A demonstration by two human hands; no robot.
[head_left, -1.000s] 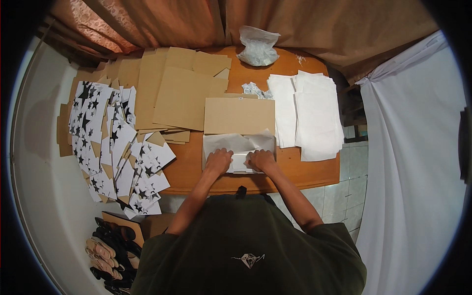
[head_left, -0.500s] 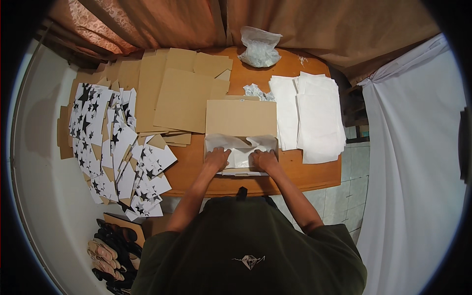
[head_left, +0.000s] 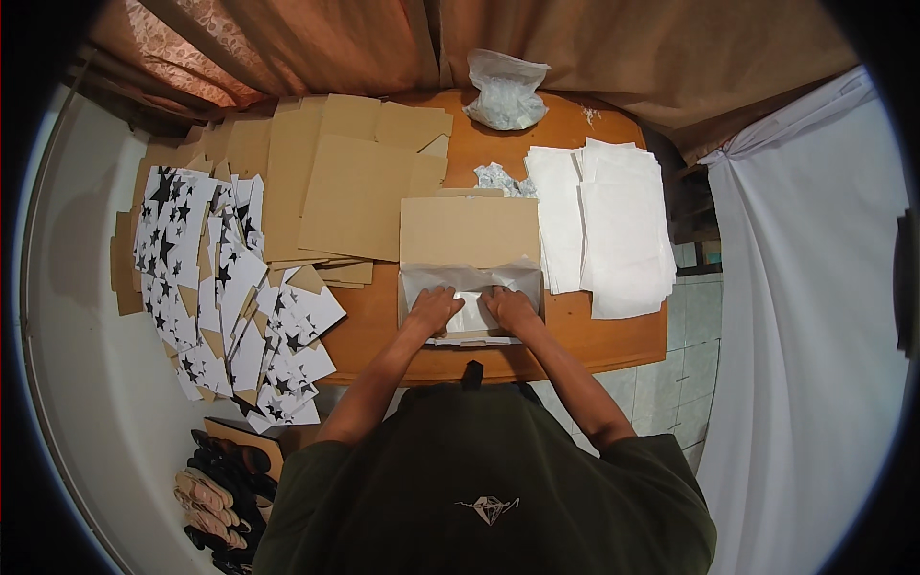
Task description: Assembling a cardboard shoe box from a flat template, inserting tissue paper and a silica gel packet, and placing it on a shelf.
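Observation:
An open brown cardboard box (head_left: 470,232) stands in front of me at the table's near edge, its lid raised on the far side. White tissue paper (head_left: 517,275) lines it and rises against the inner walls. My left hand (head_left: 435,309) reaches into the left half, fingers stretched over the paper. In the right half, my right hand (head_left: 511,309) touches the same lining with its fingers extended. Both hands point inward, with a bare patch of paper between them. Their fingertips are partly hard to make out against the lining.
On the left lie flat brown cardboard sheets (head_left: 350,196) and star-printed white cardboard pieces (head_left: 182,244). White paper stacks (head_left: 625,235) lie right of the box. A clear plastic bag (head_left: 508,94) stands at the back of the wooden table (head_left: 613,337). Shoes (head_left: 216,494) are piled at lower left.
Both hands have moved slightly inward and farther into the box, closer together. The folded-up far edge of the tissue paper now lies flatter against the back wall.

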